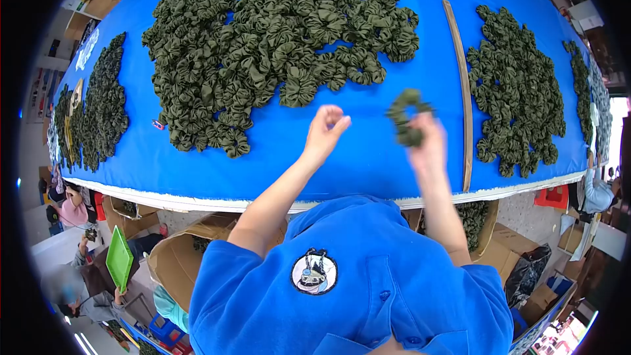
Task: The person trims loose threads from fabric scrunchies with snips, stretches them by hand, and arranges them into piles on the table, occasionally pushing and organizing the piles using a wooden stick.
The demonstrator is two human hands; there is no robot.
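Observation:
My right hand [428,141] holds a dark green scrunchie [405,117] by its right side, above the blue table cover [368,167]; both are blurred. My left hand [327,133] is raised over the cover, its fingers curled together with the thumb; anything between them is too small to make out. Beyond my hands lies a large pile of green scrunchies [263,46]. One scrunchie [299,87] at the pile's front edge is nearest to my left hand.
A wooden strip [458,85] separates the large pile from another scrunchie pile [516,92] on the right. More scrunchies [105,105] lie at the left. Cardboard boxes [181,256] stand below the table edge. A person with a green tray [119,258] is at lower left.

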